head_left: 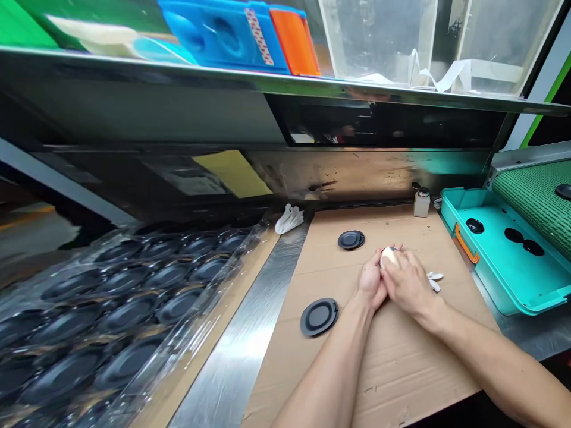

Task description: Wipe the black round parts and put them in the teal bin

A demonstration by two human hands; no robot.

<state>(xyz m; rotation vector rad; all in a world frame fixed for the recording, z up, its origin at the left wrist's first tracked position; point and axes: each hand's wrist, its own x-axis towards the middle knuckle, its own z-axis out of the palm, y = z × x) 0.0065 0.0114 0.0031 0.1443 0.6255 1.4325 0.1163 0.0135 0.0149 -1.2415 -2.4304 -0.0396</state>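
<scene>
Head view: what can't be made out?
Head view:
Small white object: partly covered by the left hand and right hand.
Black round disc on green textured belt: cut off by the right edge.
Black round plastic pieces in rows: blurred, cut off by left edge.

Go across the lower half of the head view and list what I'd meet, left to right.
Clear plastic tray of black discs, white bundle, near loose disc, far loose disc, left hand, right hand, teal bin.
</scene>
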